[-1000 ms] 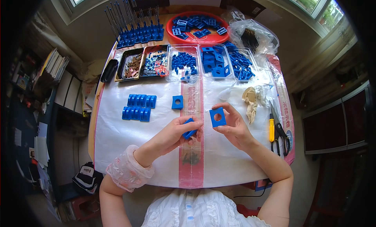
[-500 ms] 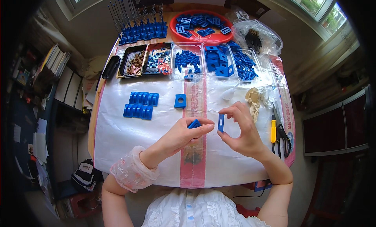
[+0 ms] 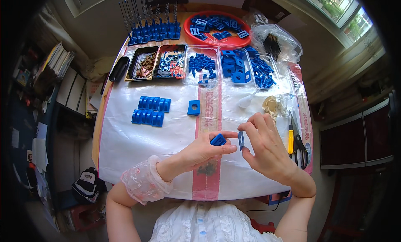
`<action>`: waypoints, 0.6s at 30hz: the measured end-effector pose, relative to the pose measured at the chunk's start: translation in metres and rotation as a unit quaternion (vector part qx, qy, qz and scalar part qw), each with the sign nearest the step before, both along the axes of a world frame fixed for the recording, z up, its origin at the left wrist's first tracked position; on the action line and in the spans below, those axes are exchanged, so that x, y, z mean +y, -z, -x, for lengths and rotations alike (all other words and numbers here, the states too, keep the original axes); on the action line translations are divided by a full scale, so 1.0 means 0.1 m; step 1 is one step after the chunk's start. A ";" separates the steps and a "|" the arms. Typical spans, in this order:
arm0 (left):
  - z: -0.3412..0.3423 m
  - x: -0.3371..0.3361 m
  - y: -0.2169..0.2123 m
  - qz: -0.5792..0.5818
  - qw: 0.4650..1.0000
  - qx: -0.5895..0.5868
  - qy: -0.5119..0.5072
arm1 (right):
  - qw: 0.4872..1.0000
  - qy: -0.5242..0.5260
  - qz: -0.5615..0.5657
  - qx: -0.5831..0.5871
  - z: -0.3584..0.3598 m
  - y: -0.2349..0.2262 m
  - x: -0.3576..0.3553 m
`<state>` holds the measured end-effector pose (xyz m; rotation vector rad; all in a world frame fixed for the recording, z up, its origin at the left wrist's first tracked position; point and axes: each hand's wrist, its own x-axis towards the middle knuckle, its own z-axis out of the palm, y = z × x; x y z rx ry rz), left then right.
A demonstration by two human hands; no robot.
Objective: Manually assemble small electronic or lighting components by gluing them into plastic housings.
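My left hand (image 3: 198, 152) is closed around a blue moulded plastic block (image 3: 218, 140), which shows between the thumb and fingers. Between the thumb and fingers of my right hand (image 3: 268, 146) stands a thin blue plate with a round hole (image 3: 241, 140), turned almost edge-on. The plate is just right of my left fingertips; I cannot tell whether they touch it. Beyond my left hand, a square blue piece with a round hole (image 3: 194, 108) lies on the white sheet. Farther left, two rows of ribbed blue pieces (image 3: 153, 104) lie side by side.
Along the back stand trays of brass-coloured screws (image 3: 146, 65), small metal parts (image 3: 169, 64) and blue parts (image 3: 201, 64). Behind are a red basin (image 3: 195, 38) and blue bases with upright rods (image 3: 154, 34). Scissors (image 3: 301, 149) and a yellow-handled tool (image 3: 291, 141) lie at right.
My right hand has moved slightly right and nearer to me, turning the plate more edge-on. My left hand has shifted right and its fingers have loosened, showing more of the block.
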<state>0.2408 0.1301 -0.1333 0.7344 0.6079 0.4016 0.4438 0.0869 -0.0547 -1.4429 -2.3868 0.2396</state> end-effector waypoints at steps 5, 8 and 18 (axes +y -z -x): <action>0.03 0.02 0.05 -0.007 0.999 -0.032 0.003 | 1.000 -0.024 0.007 0.013 0.12 -0.05 0.03; 0.04 0.03 0.08 -0.010 0.999 -0.032 0.005 | 0.999 -0.029 0.006 0.016 0.14 -0.05 0.04; 0.08 0.06 0.08 0.012 0.997 -0.062 0.031 | 0.994 -0.033 0.056 0.090 0.10 -0.12 0.10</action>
